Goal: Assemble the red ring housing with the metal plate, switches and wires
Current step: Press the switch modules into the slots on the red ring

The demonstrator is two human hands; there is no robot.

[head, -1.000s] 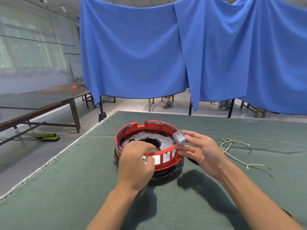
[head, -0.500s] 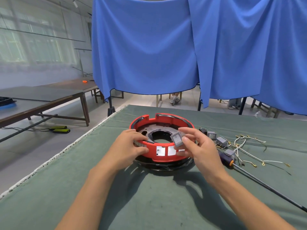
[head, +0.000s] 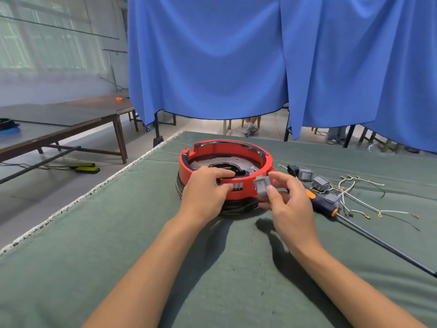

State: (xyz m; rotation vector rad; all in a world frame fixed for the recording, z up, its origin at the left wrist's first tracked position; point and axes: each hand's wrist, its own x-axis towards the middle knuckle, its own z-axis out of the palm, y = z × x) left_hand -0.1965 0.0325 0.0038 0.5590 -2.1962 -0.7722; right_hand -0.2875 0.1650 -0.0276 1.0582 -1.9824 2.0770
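Note:
The red ring housing (head: 248,152) stands on the green table with the metal plate (head: 246,164) lying inside it. My left hand (head: 204,190) grips the housing's near rim, fingers curled over the edge beside the rectangular cut-outs. My right hand (head: 287,201) pinches a grey rocker switch (head: 261,185) just in front of the housing's right front wall. More grey switches (head: 320,182) and white wires (head: 359,192) lie to the right.
A screwdriver (head: 321,202) with a black and orange handle lies right of the housing, its long shaft running toward the table's right edge. The green cloth (head: 118,245) covers the table; its left edge is near. Blue curtains hang behind.
My left hand has slid along the near rim and holds it. My right hand has brought the switch lower, close to the housing's front wall. The view has tilted down.

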